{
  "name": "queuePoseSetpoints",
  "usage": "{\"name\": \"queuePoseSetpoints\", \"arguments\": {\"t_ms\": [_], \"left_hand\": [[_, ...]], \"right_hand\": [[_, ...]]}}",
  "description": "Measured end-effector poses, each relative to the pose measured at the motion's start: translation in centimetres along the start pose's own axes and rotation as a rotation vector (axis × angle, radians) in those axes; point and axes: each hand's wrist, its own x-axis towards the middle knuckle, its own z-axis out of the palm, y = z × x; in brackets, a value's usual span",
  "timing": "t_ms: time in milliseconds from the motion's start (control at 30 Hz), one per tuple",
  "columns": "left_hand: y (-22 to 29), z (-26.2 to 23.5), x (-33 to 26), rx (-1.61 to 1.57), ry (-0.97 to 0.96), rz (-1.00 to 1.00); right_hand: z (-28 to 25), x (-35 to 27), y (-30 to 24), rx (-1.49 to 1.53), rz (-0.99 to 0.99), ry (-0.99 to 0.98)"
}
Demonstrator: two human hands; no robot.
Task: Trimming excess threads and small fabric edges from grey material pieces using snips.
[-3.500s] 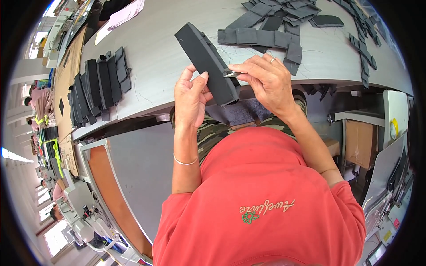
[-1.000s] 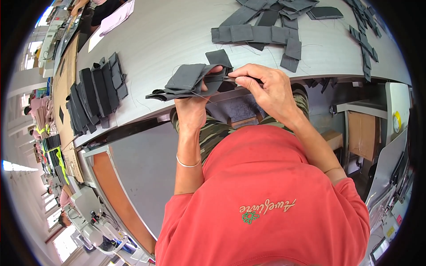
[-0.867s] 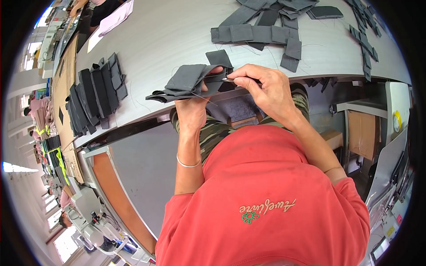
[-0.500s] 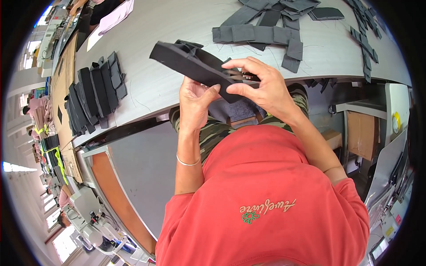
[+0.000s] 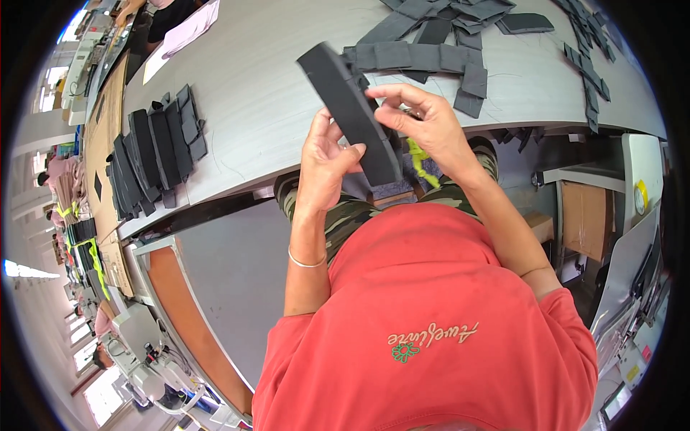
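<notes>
My left hand (image 5: 327,158) is closed on a long, stiff-looking black fabric piece (image 5: 351,115), thumb on its near side and fingers behind. The piece is held up tilted over the table's front edge, with folded parts along its right side. Against that right side, my right hand (image 5: 424,126) has its thumb and forefinger bent. Within its curled fingers sits what appears to be a pair of thread snips (image 5: 412,113), mostly hidden. Below the palm dangles a yellow-green strip (image 5: 420,162); whether it is tied to the snips cannot be seen.
Stacked black fabric pieces (image 5: 154,147) lie on the pale table (image 5: 251,108) at left. Joined dark grey pieces (image 5: 431,57) spread across the far side, with more strips (image 5: 589,79) at right. Under the table, a cardboard box (image 5: 583,219) stands at right.
The fabric piece has swung from a slanting pose to a steeper one, its far end moving right. My right hand has shifted slightly, and the yellow-green strip has come into sight.
</notes>
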Motion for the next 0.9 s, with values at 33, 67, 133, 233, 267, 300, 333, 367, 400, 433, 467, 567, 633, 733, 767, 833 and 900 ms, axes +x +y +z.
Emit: {"name": "queuePoseSetpoints", "arguments": {"t_ms": [33,67,133,233,267,300,333,367,400,433,467,567,633,733,767,833,900], "left_hand": [[-0.1,0.2,0.0,0.001,-0.003,0.001],[-0.2,0.4,0.1,0.049,0.029,-0.009],[-0.5,0.5,0.1,0.100,0.060,-0.017],[-0.5,1.1,-0.2,0.272,0.057,0.053],[0.0,1.3,-0.3,0.272,0.056,0.054],[0.4,1.3,-0.5,0.317,0.065,-0.018],[0.7,1.3,-0.6,0.362,0.076,-0.087],[0.4,1.2,-0.6,0.363,0.078,-0.084],[0.0,1.0,-0.6,0.368,0.091,-0.050],[-0.1,1.1,-0.5,0.372,0.100,-0.016],[0.0,1.3,-0.6,0.373,0.098,-0.016],[0.4,1.6,-0.6,0.414,0.113,-0.015],[0.0,1.1,-0.3,0.376,0.085,-0.012],[0.3,2.0,0.1,0.028,0.069,0.086],[0.6,1.7,0.3,0.047,0.034,0.014],[1.0,2.7,0.6,-0.004,0.077,0.029],[0.9,2.9,0.7,-0.057,0.123,0.044]], "right_hand": [[0.4,0.1,0.4,-0.080,-0.049,0.038],[0.5,0.0,0.4,-0.080,-0.051,0.040],[0.8,-0.1,0.0,-0.550,-0.097,0.137],[0.1,0.3,0.9,-0.508,-0.167,0.171],[-0.3,0.3,0.6,-0.456,-0.087,0.149],[-0.5,0.2,0.2,-0.435,-0.074,0.177],[-1.0,0.2,-0.2,-0.435,-0.077,0.175],[-1.6,0.2,-0.5,-0.463,-0.020,0.182],[-1.9,0.3,-0.7,-0.492,0.037,0.189],[-1.9,0.2,-1.0,-0.419,0.043,0.217],[-2.0,0.1,-1.1,-0.418,0.042,0.218],[-2.1,-0.1,-0.9,-0.429,0.075,0.209],[-2.2,0.0,0.0,-0.302,0.010,0.143],[-1.9,0.0,0.4,-0.240,-0.026,0.090],[-1.8,0.0,0.3,-0.240,-0.025,0.092],[-1.5,-0.3,0.2,-0.247,-0.041,0.059],[-1.3,-0.6,-0.1,-0.318,-0.030,0.059]]}}
